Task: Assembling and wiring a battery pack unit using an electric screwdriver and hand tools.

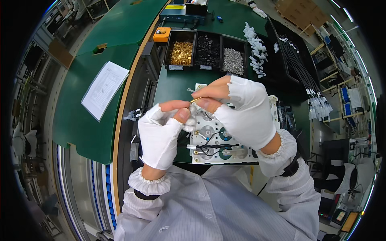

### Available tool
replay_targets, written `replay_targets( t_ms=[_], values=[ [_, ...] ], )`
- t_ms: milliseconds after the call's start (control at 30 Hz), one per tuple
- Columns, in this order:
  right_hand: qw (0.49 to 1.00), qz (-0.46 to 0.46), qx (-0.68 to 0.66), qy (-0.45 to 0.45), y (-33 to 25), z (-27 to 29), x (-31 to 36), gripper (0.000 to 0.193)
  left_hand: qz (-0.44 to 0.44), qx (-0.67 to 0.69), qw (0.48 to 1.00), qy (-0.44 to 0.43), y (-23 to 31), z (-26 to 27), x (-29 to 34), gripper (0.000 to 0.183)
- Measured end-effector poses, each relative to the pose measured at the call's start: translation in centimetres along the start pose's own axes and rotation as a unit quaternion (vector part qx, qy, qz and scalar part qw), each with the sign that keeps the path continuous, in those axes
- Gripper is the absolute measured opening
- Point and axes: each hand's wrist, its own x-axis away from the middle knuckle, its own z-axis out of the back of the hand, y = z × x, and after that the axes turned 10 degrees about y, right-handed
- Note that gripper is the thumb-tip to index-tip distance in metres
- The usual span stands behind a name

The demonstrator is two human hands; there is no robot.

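Over a white plate fitted with round clear parts (196, 138), my two gloved hands meet at their fingertips. My right hand (250, 110) pinches a small thin gold-coloured piece (196, 100) between thumb and index finger. Close against its left end are the bent index finger and thumb of my left hand (159, 136); the other left fingers curl underneath, and what they hold, if anything, is hidden. Both gloves leave the thumb and index tips bare. Black cables (217, 146) run across the plate below my hands.
Beyond my hands stand three black bins: gold-coloured parts (181, 53), black parts (207, 50) and silver parts (233, 60). Bundled black cables with white ends (299, 66) hang over a black tray at right. A paper sheet (105, 90) lies on the left green table. Another person's gloved hand (259, 12) shows far off.
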Motion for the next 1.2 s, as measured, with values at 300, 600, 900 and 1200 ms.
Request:
replay_targets(
  t_ms=[300, 600, 900, 1200],
  values=[
    [0.996, 0.002, -0.082, 0.026, 0.1, 0.1, 0.8, 0.018, -0.016, 0.071, 0.996, -0.047, -0.3, -0.2, -0.4, 0.02],
    [0.944, 0.281, 0.17, -0.017, 1.7, 1.3, 1.3, 0.027, 0.116, -0.08, 0.981, -0.133, 2.0, 0.3, -2.3, 0.02],
    [0.969, 0.077, 0.232, -0.046, 0.6, 4.3, 2.4, 0.011, -0.094, -0.359, 0.916, -0.15, 3.4, -2.6, -1.1, 0.013],
    [0.978, -0.043, 0.19, -0.078, 2.2, 3.5, 4.2, 0.007, -0.337, -0.586, 0.705, -0.214, 1.2, -4.3, -0.9, 0.02]
  ],
)
